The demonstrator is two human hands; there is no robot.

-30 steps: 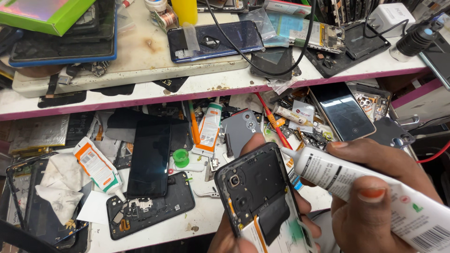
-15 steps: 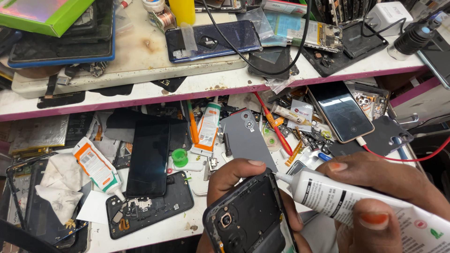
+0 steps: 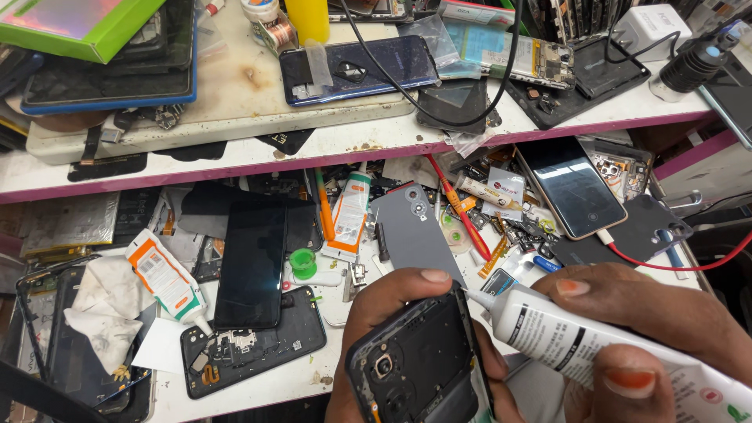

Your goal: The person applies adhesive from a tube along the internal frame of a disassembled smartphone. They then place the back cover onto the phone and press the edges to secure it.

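My left hand [image 3: 392, 301] grips an opened black phone frame [image 3: 419, 364] at the bottom centre, its inner side with the camera module facing up. My right hand [image 3: 642, 313] squeezes a white glue tube [image 3: 580, 348] whose thin nozzle touches the frame's upper right edge. My left thumb lies along the frame's top edge, right beside the nozzle tip.
A grey phone back cover [image 3: 413, 227], a black screen panel [image 3: 252, 266], another opened phone [image 3: 251, 345], two more glue tubes [image 3: 166, 278], a green cap [image 3: 302, 262] and a white cloth [image 3: 106, 313] litter the bench. A phone [image 3: 570, 186] charges on a red cable. A cluttered shelf [image 3: 235, 157] hangs above.
The phone frame has dropped lower and tilted in my left hand. The glue tube nozzle moved left along to the frame's top right corner.
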